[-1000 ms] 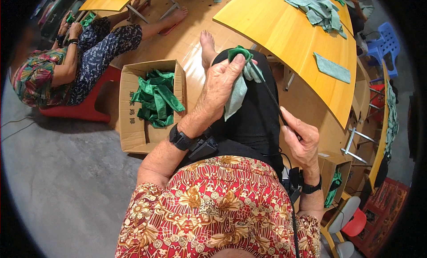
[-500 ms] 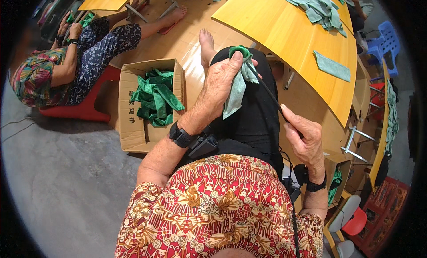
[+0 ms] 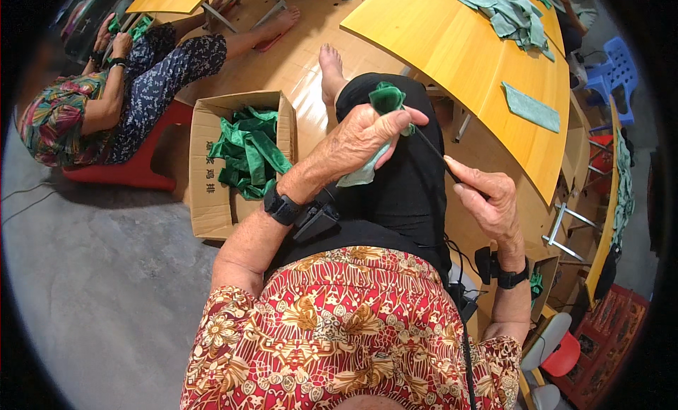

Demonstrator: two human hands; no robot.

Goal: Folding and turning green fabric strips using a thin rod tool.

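Note:
Above my dark-trousered knee, my left hand (image 3: 360,138) is closed around a narrow piece of green velvety fabric (image 3: 387,97). Its dark shiny side bunches up above the thumb, while a pale green end hangs below the fingers. My right hand (image 3: 489,198), lower and to the right, pinches a thin dark rod (image 3: 432,146) between thumb and fingers. That rod slants up from the right fingertips to the fabric in my left hand. Where its far end lies is hidden by cloth and fingers.
An open cardboard box (image 3: 201,216) with green fabric pieces (image 3: 251,152) stands left. A yellow table (image 3: 438,57) at upper right holds a pale green cloth pile (image 3: 508,18) and one flat strip (image 3: 531,106). A seated person (image 3: 78,117) works at far left.
More dark green fabric now stands above my left hand, and less pale cloth hangs below. My left fingers wrap further round it. My right hand has shifted slightly right with the rod.

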